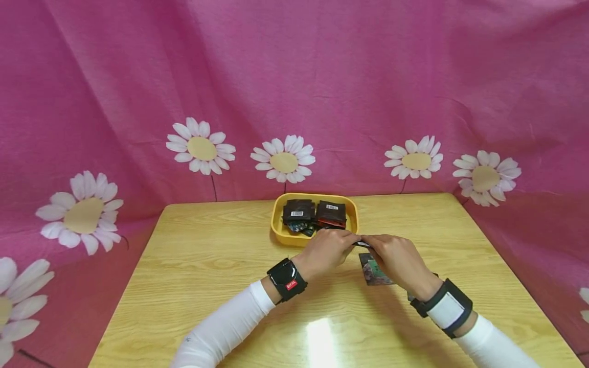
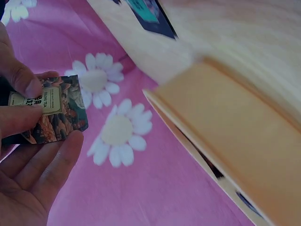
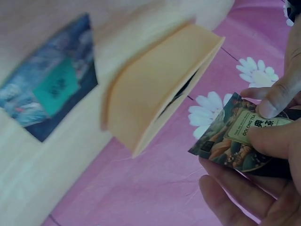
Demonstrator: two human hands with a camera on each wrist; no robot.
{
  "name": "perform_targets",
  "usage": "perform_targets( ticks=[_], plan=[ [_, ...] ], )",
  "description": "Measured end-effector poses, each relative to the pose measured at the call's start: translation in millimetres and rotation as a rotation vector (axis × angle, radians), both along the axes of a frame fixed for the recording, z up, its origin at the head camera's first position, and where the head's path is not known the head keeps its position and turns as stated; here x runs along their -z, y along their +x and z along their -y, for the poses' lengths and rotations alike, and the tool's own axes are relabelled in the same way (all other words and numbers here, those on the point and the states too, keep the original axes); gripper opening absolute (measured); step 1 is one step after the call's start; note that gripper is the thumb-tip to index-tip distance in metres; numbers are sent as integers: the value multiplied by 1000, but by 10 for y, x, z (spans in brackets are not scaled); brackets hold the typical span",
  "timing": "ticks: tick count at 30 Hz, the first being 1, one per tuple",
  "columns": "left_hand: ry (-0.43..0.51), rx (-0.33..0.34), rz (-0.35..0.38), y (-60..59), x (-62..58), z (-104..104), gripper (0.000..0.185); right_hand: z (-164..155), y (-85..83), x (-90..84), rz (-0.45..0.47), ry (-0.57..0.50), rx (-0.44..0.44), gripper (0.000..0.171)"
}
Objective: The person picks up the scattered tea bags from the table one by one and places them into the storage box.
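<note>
Both hands meet over the table just in front of the yellow tray (image 1: 279, 225). My left hand (image 1: 346, 240) and right hand (image 1: 374, 246) together pinch one small tea packet (image 1: 362, 244) between them. The left wrist view shows that packet (image 2: 54, 110) with a dark floral print and a pale label, and fingers (image 2: 61, 162) curl under it. In the right wrist view the same packet (image 3: 235, 141) reads "oolong tea", pinched by a thumb (image 3: 275, 101). A second packet (image 1: 375, 272) with a teal label lies flat on the wood under my right hand.
The yellow tray holds several dark packets (image 1: 299, 210), two showing white barcode labels. The wooden table (image 1: 207, 266) is backed by a pink daisy-print cloth (image 1: 294, 92) that also hangs down both sides. Glare sits on the near table edge.
</note>
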State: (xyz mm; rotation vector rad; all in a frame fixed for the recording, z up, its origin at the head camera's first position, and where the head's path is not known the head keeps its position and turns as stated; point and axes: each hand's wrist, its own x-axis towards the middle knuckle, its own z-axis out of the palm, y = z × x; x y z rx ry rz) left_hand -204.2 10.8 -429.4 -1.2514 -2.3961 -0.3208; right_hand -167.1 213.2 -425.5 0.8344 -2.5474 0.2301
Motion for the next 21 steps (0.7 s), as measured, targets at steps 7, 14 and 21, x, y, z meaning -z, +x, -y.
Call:
perform_targets(
  ticks=[7,14,21],
  plan=[
    [15,-85,-17,-237,-46,207,31,197,-348,-54,-52,7,-30,35],
    [9,-173,-42,-605,-71,306,28,356,-731,-20,-105,-4,-37,42],
    [-116,-263,11,-928,62,277,36,440,-1071,186,-127,39,35,46]
  ],
)
